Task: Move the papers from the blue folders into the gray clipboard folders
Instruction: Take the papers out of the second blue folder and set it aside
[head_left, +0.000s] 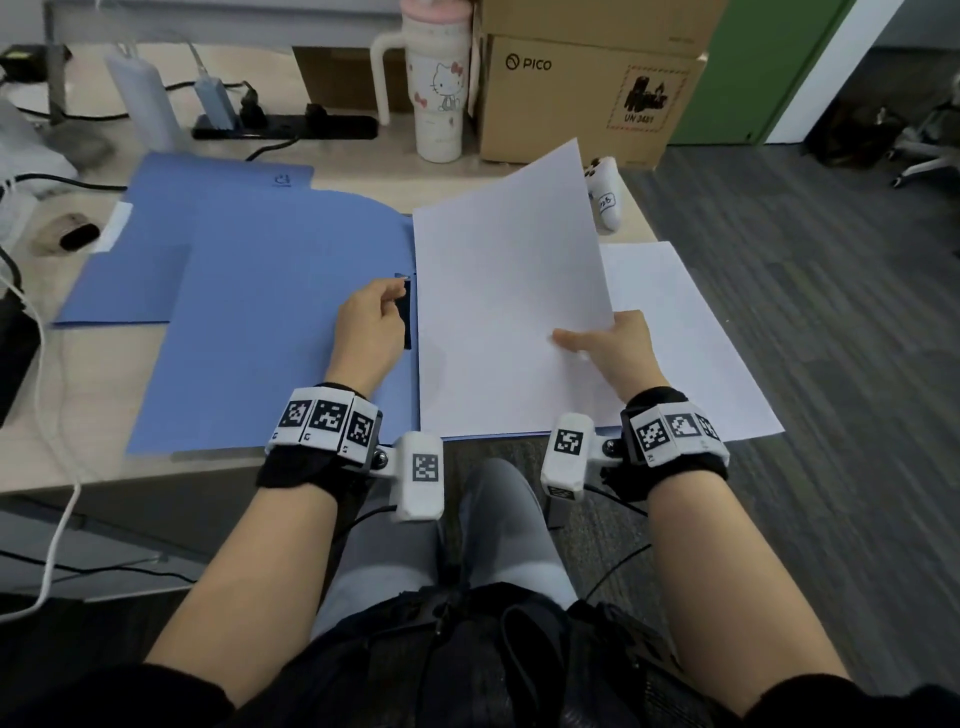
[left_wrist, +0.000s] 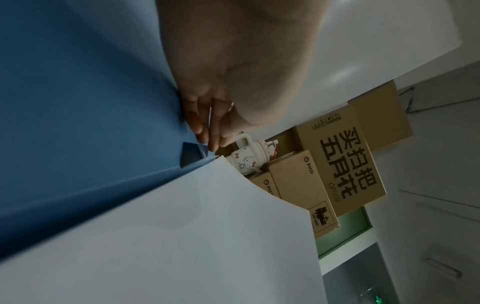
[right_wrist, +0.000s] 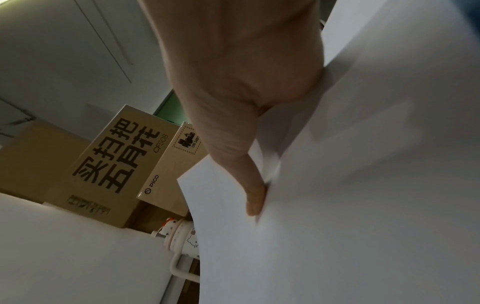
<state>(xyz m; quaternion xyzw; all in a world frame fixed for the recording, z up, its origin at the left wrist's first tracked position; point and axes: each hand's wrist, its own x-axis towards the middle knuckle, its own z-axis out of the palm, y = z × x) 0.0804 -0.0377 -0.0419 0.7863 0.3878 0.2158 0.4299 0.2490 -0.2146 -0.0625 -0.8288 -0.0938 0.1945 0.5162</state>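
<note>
An open blue folder (head_left: 260, 322) lies flat on the desk, and a second blue folder (head_left: 156, 249) sits partly under it at the back left. My left hand (head_left: 371, 322) pinches the dark clip strip (head_left: 408, 312) at the open folder's spine; in the left wrist view its fingertips (left_wrist: 205, 127) close on a thin blue tab. My right hand (head_left: 608, 343) grips a white sheet (head_left: 509, 291) by its right edge, thumb (right_wrist: 254, 195) on top, with the far end raised. Another white sheet (head_left: 691, 353) lies beneath, overhanging the desk. No gray clipboard folder is in view.
A Hello Kitty tumbler (head_left: 439, 88), stacked cardboard boxes (head_left: 587, 93) and a power strip (head_left: 285, 127) line the back of the desk. A white controller (head_left: 605, 197) lies by the desk's right edge. Cables (head_left: 52, 415) hang at the left. Gray carpet lies to the right.
</note>
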